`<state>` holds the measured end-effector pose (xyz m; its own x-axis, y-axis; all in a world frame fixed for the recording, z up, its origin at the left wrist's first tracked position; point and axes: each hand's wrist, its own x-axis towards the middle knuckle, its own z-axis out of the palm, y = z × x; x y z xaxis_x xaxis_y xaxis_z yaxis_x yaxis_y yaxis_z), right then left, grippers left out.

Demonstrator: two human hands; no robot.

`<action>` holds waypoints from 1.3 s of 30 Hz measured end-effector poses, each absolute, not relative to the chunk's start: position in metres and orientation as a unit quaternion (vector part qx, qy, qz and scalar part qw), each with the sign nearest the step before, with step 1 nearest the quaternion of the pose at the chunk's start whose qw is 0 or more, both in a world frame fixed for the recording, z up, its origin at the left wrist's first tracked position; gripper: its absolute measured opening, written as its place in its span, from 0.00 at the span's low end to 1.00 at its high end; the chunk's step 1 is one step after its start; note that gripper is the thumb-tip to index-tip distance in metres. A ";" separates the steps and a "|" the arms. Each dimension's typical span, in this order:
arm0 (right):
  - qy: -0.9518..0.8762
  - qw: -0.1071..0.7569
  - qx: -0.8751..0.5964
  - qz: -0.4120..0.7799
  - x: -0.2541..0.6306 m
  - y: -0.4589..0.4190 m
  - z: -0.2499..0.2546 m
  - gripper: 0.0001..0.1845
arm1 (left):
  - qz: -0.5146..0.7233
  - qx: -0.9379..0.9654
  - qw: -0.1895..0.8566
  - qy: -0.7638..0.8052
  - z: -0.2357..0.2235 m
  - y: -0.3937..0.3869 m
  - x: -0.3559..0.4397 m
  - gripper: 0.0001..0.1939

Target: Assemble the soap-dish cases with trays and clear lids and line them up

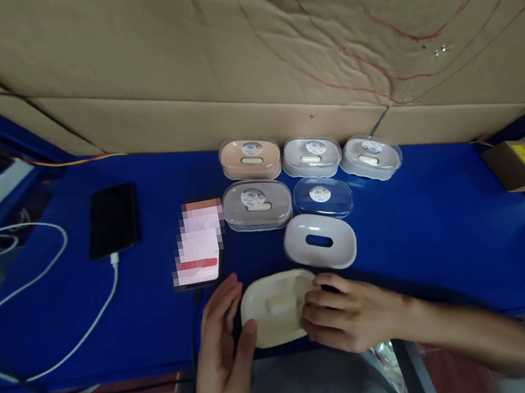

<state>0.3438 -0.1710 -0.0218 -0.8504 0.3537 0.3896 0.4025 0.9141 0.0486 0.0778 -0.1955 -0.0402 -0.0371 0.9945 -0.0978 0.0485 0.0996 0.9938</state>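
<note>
A cream oval soap-dish base (276, 316) with a raised middle sits at the table's front edge. My left hand (223, 349) is at its left end, fingers stretched out beside it and thumb touching the rim. At the right end, the fingers of my right hand (336, 312) curl over the dish and grip it; their tips are partly hidden. Just beyond lies a pale grey oval insert (297, 248) with a slot in its middle. Behind that insert is a clear oval lid (339, 200) with a round label.
Several lidded soap dishes, including a peach one (237, 168) and a grey one (236, 218), stand at the back. A lit phone (199, 241) lies left of them. Farther left, a dark phone (113, 219) has a white cable (112, 297). A cardboard box (506, 170) is at right.
</note>
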 end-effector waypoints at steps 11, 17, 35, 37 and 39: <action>-0.925 0.312 -0.210 -0.053 0.351 -0.169 -0.002 0.12 | 0.417 0.082 0.799 0.426 -0.026 -0.201 0.079 0.33; -0.892 0.289 -0.343 -0.059 0.374 -0.156 0.005 0.22 | 0.415 0.012 0.844 0.339 -0.052 -0.205 0.064 0.29; -0.901 0.298 -0.312 -0.028 0.352 -0.165 0.001 0.13 | 0.392 0.041 0.870 0.296 -0.040 -0.164 0.114 0.24; -0.917 0.272 -0.291 -0.037 0.348 -0.165 -0.004 0.13 | 0.400 0.047 0.867 0.293 -0.039 -0.160 0.119 0.27; -0.928 0.237 -0.284 -0.035 0.346 -0.165 -0.009 0.14 | 0.417 0.058 0.855 0.302 -0.039 -0.160 0.121 0.30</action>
<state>0.3460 -0.1648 -0.0094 -0.7257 0.5114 0.4602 0.5447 0.8357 -0.0698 0.1208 -0.1595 -0.0386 0.4690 0.7485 -0.4688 -0.6783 0.6452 0.3515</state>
